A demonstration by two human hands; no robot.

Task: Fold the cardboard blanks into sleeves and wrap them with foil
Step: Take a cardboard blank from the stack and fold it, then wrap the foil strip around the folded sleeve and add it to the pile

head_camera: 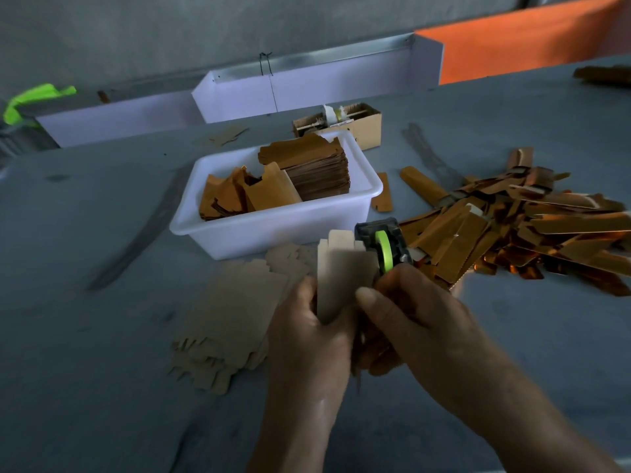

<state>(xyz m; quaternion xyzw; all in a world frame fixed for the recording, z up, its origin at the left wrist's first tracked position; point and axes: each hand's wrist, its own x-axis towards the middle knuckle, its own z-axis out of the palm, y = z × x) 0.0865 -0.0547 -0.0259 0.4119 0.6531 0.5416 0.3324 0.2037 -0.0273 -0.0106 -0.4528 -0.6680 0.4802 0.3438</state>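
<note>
Two hands (309, 331) (415, 315) pinch one cardboard blank (341, 278).

A pale cardboard blank (341, 278) stands upright, part-folded, pinched between the left hand (309, 339) and the right hand (420, 322), its notched tabs pointing up. To the left of the hands, a loose stack of flat blanks (232, 319) lies fanned on the grey surface (102, 336). Further back, a white tub (273, 230) holds more copper-toned blanks, some stacked neatly, some leaning. To the right sprawls a heap of finished foil-wrapped sleeves (526, 227), shiny copper.
</note>
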